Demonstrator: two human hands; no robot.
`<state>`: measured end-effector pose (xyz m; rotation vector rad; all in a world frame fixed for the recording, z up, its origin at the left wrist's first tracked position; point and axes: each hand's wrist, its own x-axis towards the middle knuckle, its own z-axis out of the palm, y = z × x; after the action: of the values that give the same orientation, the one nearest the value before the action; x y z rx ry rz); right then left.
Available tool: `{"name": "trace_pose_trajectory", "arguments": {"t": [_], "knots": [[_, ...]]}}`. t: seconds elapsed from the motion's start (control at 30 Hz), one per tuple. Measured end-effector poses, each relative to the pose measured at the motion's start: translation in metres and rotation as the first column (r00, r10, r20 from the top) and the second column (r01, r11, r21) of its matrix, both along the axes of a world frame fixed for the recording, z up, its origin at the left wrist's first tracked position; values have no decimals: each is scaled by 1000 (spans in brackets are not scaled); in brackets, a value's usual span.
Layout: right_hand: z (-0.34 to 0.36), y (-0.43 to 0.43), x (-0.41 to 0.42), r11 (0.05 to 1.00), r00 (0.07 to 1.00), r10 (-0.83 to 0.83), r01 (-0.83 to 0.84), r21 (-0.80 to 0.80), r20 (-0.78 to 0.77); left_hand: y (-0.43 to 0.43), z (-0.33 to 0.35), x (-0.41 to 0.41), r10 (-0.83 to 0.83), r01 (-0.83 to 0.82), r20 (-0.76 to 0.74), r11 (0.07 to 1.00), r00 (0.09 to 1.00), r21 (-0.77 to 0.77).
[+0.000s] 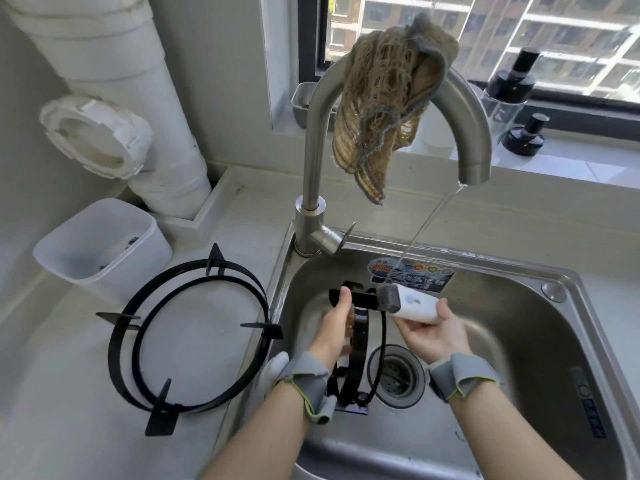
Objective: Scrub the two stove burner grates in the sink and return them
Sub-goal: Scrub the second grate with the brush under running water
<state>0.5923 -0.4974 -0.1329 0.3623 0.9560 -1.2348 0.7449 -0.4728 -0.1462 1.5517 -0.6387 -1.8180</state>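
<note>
Left hand (334,327) grips the upright grate (358,360); right hand (434,337) holds brush (414,306), fingers (414,328) curled

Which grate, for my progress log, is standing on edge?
The grate in the sink, held upright by the left hand; the other grate lies flat on the counter.

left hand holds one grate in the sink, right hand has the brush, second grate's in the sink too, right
Not quite: the head view shows the second grate lying on the counter left of the sink. The rest is right.
</note>
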Motion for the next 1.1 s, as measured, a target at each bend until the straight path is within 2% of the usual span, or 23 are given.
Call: {"name": "trace_pose_trajectory", "arguments": {"t": [0.13, 0.27, 0.4, 0.5, 0.6, 0.67, 0.8, 0.97, 1.1], "knots": [[7, 5, 10, 978, 973, 204, -208, -29, -108, -14, 6, 0, 59, -57, -31, 997, 998, 54], [10, 6, -1, 989, 983, 145, -145, 8, -117, -19, 10, -8, 76, -65, -148, 995, 986, 79], [13, 8, -14, 956, 940, 293, -290, 43, -175, -26, 12, -12, -20, 21, -15, 997, 1000, 74], [19, 15, -19, 925, 913, 378, -370, 81, -153, -29, 17, -14, -140, 129, 103, 986, 985, 107], [18, 28, -29, 891, 878, 453, -446, 80, -154, -31, 23, -19, -291, 304, 261, 952, 920, -12], [19, 34, -37, 870, 850, 493, -486, 87, -186, -28, 24, -24, -314, 342, 224, 935, 923, -98], [24, 31, -51, 922, 876, 378, -384, 43, -299, -13, 20, -28, -362, 384, 151, 909, 920, -163], [27, 21, -47, 983, 935, 52, -110, -147, -352, -11, 16, -16, -238, 254, 141, 961, 961, -110], [27, 12, -31, 966, 906, -25, -86, -242, -422, -7, 11, -15, -149, 152, 53, 986, 987, -60]]}}
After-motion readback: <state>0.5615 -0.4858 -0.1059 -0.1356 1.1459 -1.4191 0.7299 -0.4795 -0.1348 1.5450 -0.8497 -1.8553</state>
